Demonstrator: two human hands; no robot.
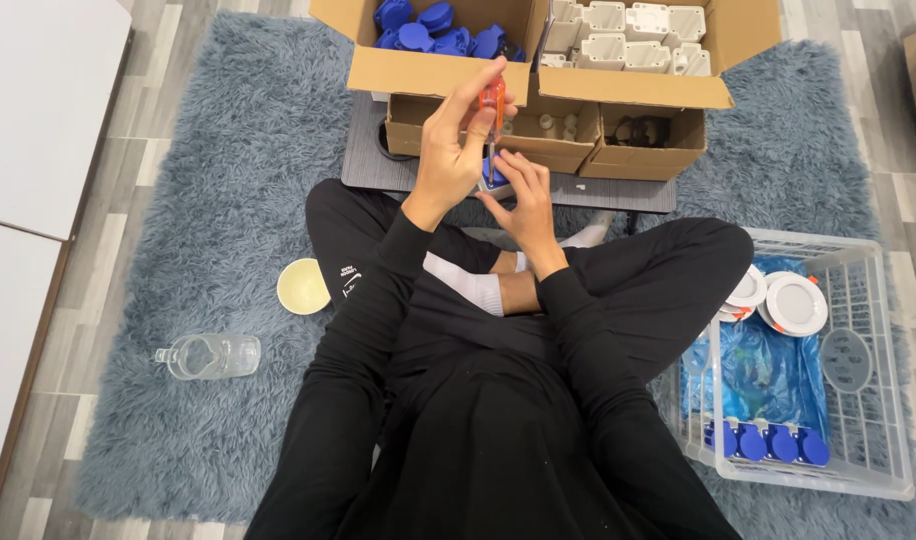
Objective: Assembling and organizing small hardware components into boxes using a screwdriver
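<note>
Shaggy blue rug [228, 150] under crossed legs. I see left hand [448, 150] clamped round orange screwdriver [493, 105], upright, tip bearing down into small blue-white part [493, 180]. Right hand [523, 200] pinches part steady, near rug's far edge, before cardboard boxes [578, 90]. White basket [858, 380] at right edge.

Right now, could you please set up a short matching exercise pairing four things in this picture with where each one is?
Things:
1. Screwdriver
2. Jug
3. Round white lights
4. Blue caps

Places:
A. In the white basket
B. In the left hand
C. In a cardboard box
D. Lying on the rug

Pairs: 1-B, 2-D, 3-A, 4-C
</note>
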